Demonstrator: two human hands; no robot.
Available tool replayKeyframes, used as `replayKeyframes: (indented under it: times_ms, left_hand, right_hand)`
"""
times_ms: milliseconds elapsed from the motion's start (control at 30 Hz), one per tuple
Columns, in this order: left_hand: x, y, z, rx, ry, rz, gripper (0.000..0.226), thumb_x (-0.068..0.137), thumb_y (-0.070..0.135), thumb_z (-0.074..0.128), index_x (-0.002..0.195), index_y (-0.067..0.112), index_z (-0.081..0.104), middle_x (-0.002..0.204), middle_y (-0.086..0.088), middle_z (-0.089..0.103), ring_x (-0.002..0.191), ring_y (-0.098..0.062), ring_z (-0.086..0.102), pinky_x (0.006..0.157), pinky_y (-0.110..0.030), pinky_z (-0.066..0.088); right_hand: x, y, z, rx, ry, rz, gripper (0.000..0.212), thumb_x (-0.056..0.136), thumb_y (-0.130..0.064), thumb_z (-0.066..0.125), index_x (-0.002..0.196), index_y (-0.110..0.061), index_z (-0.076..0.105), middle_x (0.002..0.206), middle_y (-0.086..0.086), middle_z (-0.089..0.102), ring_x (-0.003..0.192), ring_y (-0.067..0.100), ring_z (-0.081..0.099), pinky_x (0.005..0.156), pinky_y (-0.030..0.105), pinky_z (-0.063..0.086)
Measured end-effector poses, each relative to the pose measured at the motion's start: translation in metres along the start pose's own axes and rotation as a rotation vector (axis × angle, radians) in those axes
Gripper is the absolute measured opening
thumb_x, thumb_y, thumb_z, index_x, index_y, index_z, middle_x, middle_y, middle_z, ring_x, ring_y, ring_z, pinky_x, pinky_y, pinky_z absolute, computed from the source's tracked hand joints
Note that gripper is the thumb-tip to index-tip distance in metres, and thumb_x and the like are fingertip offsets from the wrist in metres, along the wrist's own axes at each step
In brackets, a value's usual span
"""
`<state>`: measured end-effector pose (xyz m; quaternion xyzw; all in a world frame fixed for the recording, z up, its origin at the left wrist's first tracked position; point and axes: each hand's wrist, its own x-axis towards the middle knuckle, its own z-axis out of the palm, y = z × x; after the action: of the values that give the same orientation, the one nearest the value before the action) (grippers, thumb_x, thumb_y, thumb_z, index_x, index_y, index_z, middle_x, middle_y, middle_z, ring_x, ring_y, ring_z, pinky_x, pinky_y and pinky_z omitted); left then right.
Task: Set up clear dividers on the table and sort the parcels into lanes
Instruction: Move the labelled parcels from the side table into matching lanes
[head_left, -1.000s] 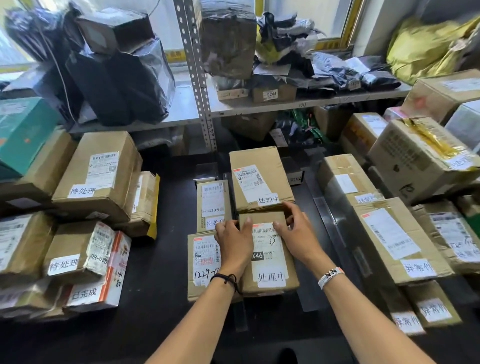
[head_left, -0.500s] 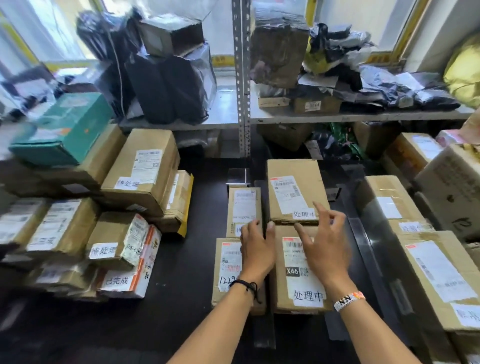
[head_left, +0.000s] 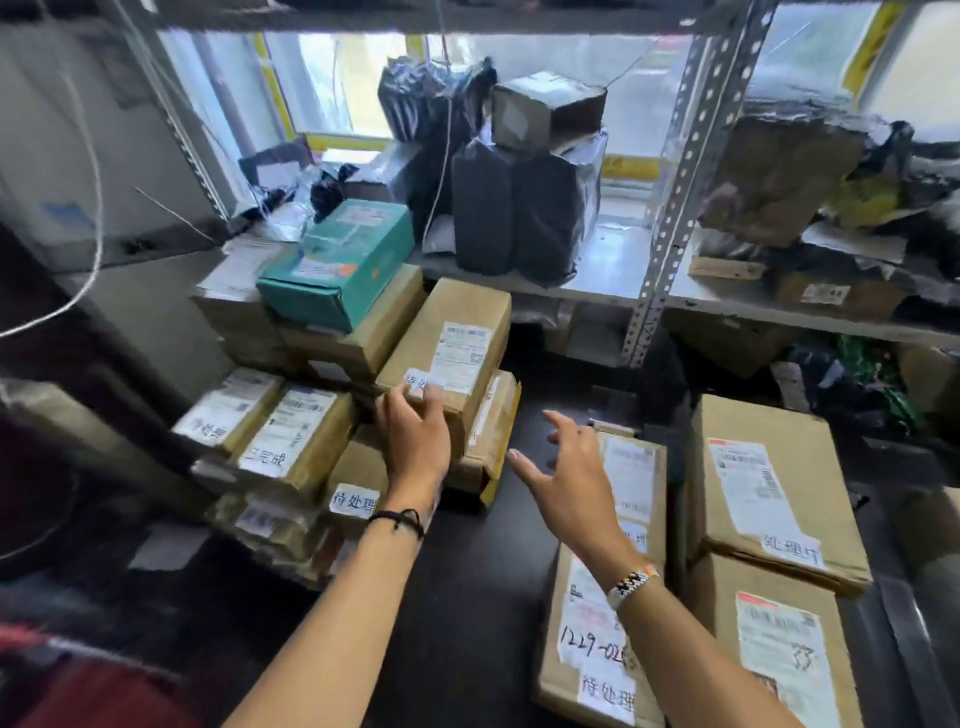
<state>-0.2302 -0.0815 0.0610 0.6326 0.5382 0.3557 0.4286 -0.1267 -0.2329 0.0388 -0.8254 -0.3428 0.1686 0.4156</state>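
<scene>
The person leans over the dark bench (head_left: 467, 597) with both arms stretched out. The left hand (head_left: 415, 441), with a black cord (head_left: 397, 519) round its wrist, lies with relaxed fingers on the near end of a long cardboard box (head_left: 452, 343), right at that box's handwritten label; it pinches nothing. That box sits in the pile on the left of the bench, on top of a flat parcel with a yellow edge (head_left: 493, 441). A teal carton (head_left: 337, 265) crowns the pile behind it, and smaller labelled parcels (head_left: 260, 426) are stacked to its left.

The right hand (head_left: 571, 478), with a beaded band (head_left: 634, 579) on its wrist, hangs in the air with fingers spread and holds nothing. It is above the near lane of parcels, a box marked 1229 (head_left: 597, 639) with another (head_left: 631, 478) behind it. Just to the right runs a second lane of two larger boxes (head_left: 769, 483).

A pale glassy strip (head_left: 906, 639) lies along the far side of that lane; it looks like a clear divider, though the blur keeps me from being sure.

Behind the bench, a metal rack (head_left: 670, 208) holds black-wrapped bundles (head_left: 519, 208).
</scene>
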Motion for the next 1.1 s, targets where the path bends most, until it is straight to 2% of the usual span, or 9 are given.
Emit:
replayKeyframes:
  times_ms: [167,233,300,367,434,567,700,867,1101]
  left_hand:
    - [0.069,-0.008,-0.037,0.070,0.048,-0.097,0.057,0.103,0.039,0.059,0.144,0.001,0.049,0.147,-0.022,0.047,0.139,-0.035,0.043,0.116,-0.039,0.032]
    - [0.087,-0.013,-0.038,0.040,0.006,-0.153,0.061,0.100,0.045,0.062,0.140,0.001,0.054,0.144,-0.021,0.053,0.135,-0.036,0.049,0.115,-0.042,0.038]
    - [0.098,-0.016,-0.034,-0.004,-0.068,-0.194,0.059,0.096,0.050,0.067,0.131,0.003,0.063,0.134,-0.018,0.065,0.125,-0.034,0.060,0.109,-0.043,0.046]
    - [0.100,-0.018,-0.030,-0.021,-0.109,-0.196,0.052,0.092,0.048,0.072,0.123,0.008,0.067,0.123,-0.014,0.072,0.116,-0.032,0.067,0.103,-0.043,0.053]
    - [0.101,-0.021,-0.027,-0.024,-0.103,-0.157,0.042,0.092,0.040,0.076,0.120,0.010,0.068,0.119,-0.010,0.074,0.112,-0.030,0.069,0.100,-0.043,0.055]
    - [0.095,-0.020,-0.025,-0.017,-0.109,-0.079,0.035,0.092,0.035,0.077,0.117,0.012,0.072,0.114,-0.007,0.076,0.106,-0.028,0.071,0.096,-0.046,0.058]
    - [0.072,-0.020,-0.021,0.011,-0.135,-0.015,0.028,0.090,0.035,0.078,0.106,0.012,0.078,0.101,-0.002,0.079,0.097,-0.025,0.073,0.089,-0.041,0.060]
    - [0.024,-0.010,0.002,0.020,-0.153,0.083,0.026,0.087,0.040,0.079,0.094,0.014,0.079,0.088,0.002,0.078,0.083,-0.020,0.071,0.070,-0.030,0.054]
    - [-0.045,-0.010,0.045,-0.029,-0.255,0.069,0.023,0.083,0.046,0.081,0.069,0.030,0.072,0.068,0.020,0.072,0.065,0.009,0.066,0.054,-0.011,0.044]
  right_hand:
    - [0.050,-0.054,0.045,0.254,-0.132,0.124,0.076,0.089,-0.047,0.078,0.154,-0.027,0.043,0.135,-0.001,0.055,0.121,0.014,0.060,0.104,0.030,0.049]
    - [0.067,-0.068,0.062,0.401,-0.169,0.163,0.060,0.089,-0.045,0.079,0.140,-0.043,0.048,0.126,-0.016,0.065,0.109,0.000,0.065,0.097,0.025,0.053]
    - [0.086,-0.075,0.075,0.492,-0.192,0.203,0.053,0.090,-0.047,0.077,0.133,-0.047,0.046,0.128,-0.016,0.068,0.111,0.005,0.067,0.100,0.034,0.055]
    - [0.102,-0.078,0.085,0.577,-0.203,0.261,0.065,0.094,-0.044,0.074,0.149,-0.034,0.040,0.134,-0.011,0.066,0.118,0.014,0.066,0.107,0.045,0.053]
    - [0.111,-0.080,0.094,0.632,-0.192,0.292,0.069,0.099,-0.035,0.070,0.157,-0.028,0.033,0.126,-0.017,0.064,0.115,0.010,0.067,0.109,0.046,0.053]
    - [0.113,-0.073,0.095,0.653,-0.171,0.284,0.053,0.105,-0.025,0.060,0.152,-0.035,0.038,0.134,-0.010,0.066,0.117,0.013,0.067,0.107,0.043,0.054]
    - [0.091,-0.063,0.073,0.645,-0.167,0.287,0.045,0.105,-0.028,0.058,0.140,-0.052,0.042,0.130,-0.014,0.070,0.109,0.012,0.072,0.089,0.036,0.060]
    - [0.064,-0.036,0.026,0.549,-0.079,0.235,0.049,0.103,-0.034,0.059,0.144,-0.055,0.042,0.131,-0.017,0.069,0.116,0.015,0.070,0.100,0.053,0.057]
    - [0.023,0.008,-0.043,0.375,-0.009,0.245,0.055,0.094,-0.042,0.062,0.145,-0.053,0.046,0.130,-0.019,0.070,0.115,0.012,0.069,0.103,0.047,0.056]
